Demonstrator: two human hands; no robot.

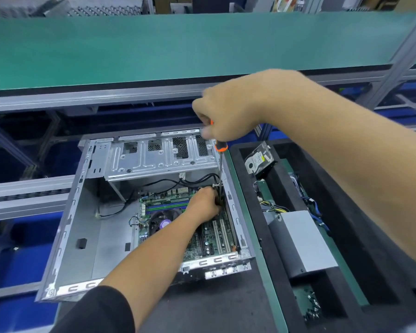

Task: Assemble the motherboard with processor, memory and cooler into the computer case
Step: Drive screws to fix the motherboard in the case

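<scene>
An open grey computer case (87,212) lies on its side before me. A green motherboard (216,239) sits inside it, with blue memory slots (166,205) and a black cooler fan (162,223). My right hand (226,114) grips the orange-and-black handle of a long screwdriver (219,164), held upright over the board's far right corner. Down at the shaft's tip, my left hand (205,204) has its fingers curled around the shaft. The tip and any screw are hidden by those fingers.
A black foam tray (281,272) stands to the right, holding a hard drive (258,159), a grey power supply (303,241) with cables and a pocket of small screws (311,306). A green shelf (154,49) runs overhead behind the case.
</scene>
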